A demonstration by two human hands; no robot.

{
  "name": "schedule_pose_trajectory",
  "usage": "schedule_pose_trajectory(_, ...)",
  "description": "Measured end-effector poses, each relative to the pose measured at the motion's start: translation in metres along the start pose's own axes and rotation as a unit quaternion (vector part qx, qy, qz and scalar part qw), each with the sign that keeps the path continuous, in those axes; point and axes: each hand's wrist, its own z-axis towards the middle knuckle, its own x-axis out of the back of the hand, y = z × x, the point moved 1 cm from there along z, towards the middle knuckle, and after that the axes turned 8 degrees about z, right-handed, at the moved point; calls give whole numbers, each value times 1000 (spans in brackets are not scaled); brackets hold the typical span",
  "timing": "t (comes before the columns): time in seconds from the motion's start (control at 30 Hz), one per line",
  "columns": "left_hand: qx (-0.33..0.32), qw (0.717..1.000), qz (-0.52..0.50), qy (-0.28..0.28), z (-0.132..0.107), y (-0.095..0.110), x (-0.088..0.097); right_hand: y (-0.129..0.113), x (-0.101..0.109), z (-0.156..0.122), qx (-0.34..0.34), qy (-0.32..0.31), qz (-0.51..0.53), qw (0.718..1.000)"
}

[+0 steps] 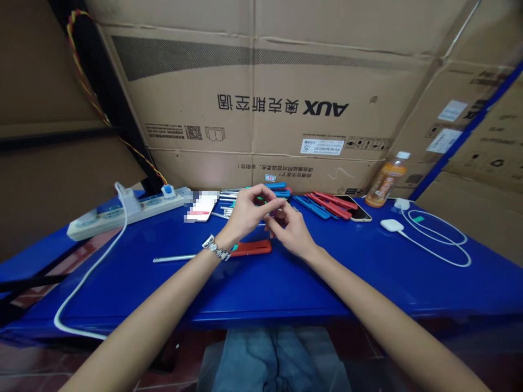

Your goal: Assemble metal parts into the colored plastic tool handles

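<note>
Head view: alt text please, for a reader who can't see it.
A person's left hand and right hand are close together over a blue table; anything between them can't be made out. A red-handled tool lies nearer the camera, with red and blue pieces and an orange drink bottle farther back.

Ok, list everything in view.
Table: 1, blue, centre.
Cardboard panels: several, brown, behind.
Frame: 1, black, left.
Power strip: 1, white, left.
Plugs: 2, white and blue, in strip.
Wires: several, red and yellow, left.
Flat blurred thing: 1, white, left rear.
Rods: several, silver, rear centre.
Tool: 1, red and silver, table's middle.
Handles: several, red and blue, right rear.
Phone: 1, pale rim, by handles.
Bottle: 1, orange, right rear.
Corded block: 1, white, right.
Trousers: 1 pair, blue, below.
Bracelet: 1, silver, left wrist.
Left hand: 1, centre.
Right hand: 1, centre; hold unclear.
</note>
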Motion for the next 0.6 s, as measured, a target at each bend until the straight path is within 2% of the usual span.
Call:
schedule_pose_trajectory(0.13,-10,1000,-22,5,-3,-6,3,-10,5,2,-8,-23,34,999)
schedule_pose_trajectory(0.23,-30,999,-22,-20,-4,-8,8,-21,12,5,-5,-57,40,998)
schedule_pose_trajectory(0.37,-43,998,-5,-50,-6,-8,7,-19,14,7,-4,-16,21,1000)
schedule_pose_trajectory(0.53,-15,999,-33,23,-7,-6,-4,-8,5,9,-13,30,35,999)
schedule_pose_trajectory(0.6,-10,998,-46,30,-7,-6,-6,-10,4,9,-9,30,31,999)
